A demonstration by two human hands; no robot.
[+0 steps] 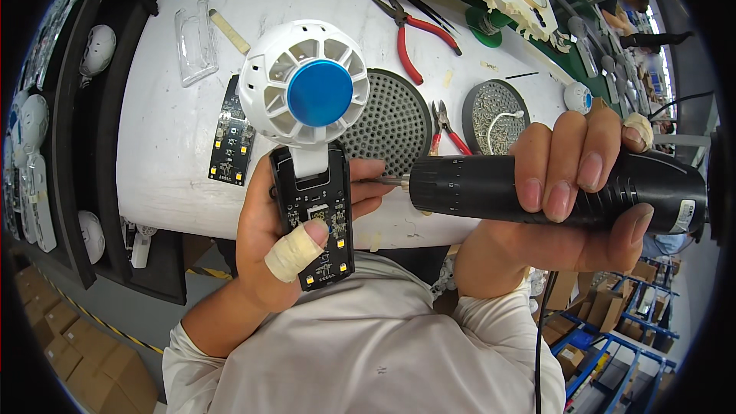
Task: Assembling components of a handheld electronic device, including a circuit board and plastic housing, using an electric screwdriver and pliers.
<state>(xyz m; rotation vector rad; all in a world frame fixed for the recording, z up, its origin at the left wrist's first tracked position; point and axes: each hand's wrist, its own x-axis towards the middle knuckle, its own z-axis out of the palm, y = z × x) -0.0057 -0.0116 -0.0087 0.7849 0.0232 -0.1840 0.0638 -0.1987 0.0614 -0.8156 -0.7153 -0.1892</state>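
I have the left hand [261,231] cradling the white-headed device [310,159], presumably for steadiness. The right hand [571,147] grips the black power screwdriver [464,184] sideways

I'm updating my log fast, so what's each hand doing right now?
Left hand: closed, holding the round-headed white plastic device with a black circuit board.
Right hand: closed around the black cylindrical electric screwdriver.

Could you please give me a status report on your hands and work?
Left hand holds device; right hand, screwdriver. Bit at device's side, contact unclear. Left fingertips close beside bit.
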